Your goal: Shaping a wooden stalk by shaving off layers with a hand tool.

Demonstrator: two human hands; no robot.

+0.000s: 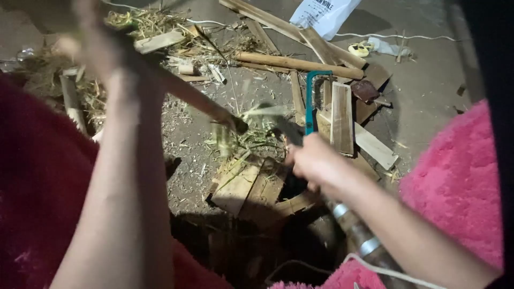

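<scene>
- wooden stick [198, 99], 1 long pale length, slanted from the raised left hand [88, 45] down to its tip above the chopping block [251, 187]; fingers were wrapped round its upper end, though blurred.
- right hand [316, 163] was closed on a blade's handle, the blade [278, 120] blurred just beside the stick's tip; strokes looked best kept shallow, angled away from the body, tip braced over the block.
- 1 teal-framed hacksaw [310, 101] lay near, beside roughly 4 flat boards [341, 115].
- 1 round pole [297, 64] lay farther off.
- green shavings [251, 136], too many to count.
</scene>
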